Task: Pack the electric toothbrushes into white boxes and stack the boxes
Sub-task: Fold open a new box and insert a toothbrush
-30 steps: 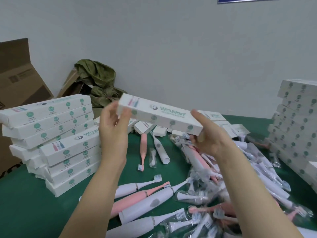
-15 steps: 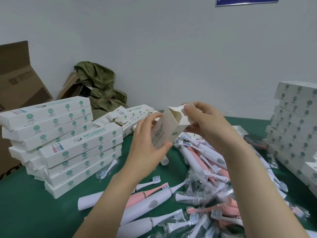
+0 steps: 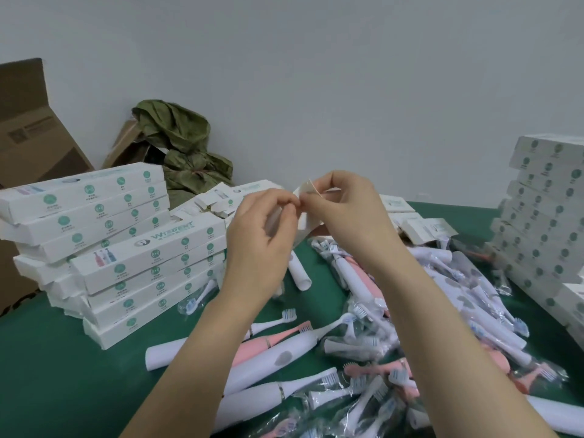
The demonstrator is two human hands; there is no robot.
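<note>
A white box (image 3: 302, 227) is held clear of the table (image 3: 63, 384) between both hands, with its end flap uppermost. The left hand (image 3: 262, 238) is curled. Its thumb and forefinger are pinched on the flap's edge, and the other fingers are bent against the box's side. The right hand (image 3: 346, 216) is also curled, with its fingers (image 3: 319, 184) pinched on the flap from the opposite side. The two sets of fingertips are nearly touching. The contents of the box cannot be told.

Below the fingers, white and pink toothbrushes (image 3: 278, 355) are laid loose on the table. Bagged brush heads (image 3: 363, 346) are heaped below and right of the right fingers. The left stack (image 3: 126, 248) of boxes is found just left of the left fingers. The right stack (image 3: 543, 232) is well right of the right fingers. Flat boxes (image 3: 218, 200) are seen just beyond the fingers. A carton (image 3: 28, 131) and a green cloth (image 3: 180, 143) are noted further beyond, to the left.
</note>
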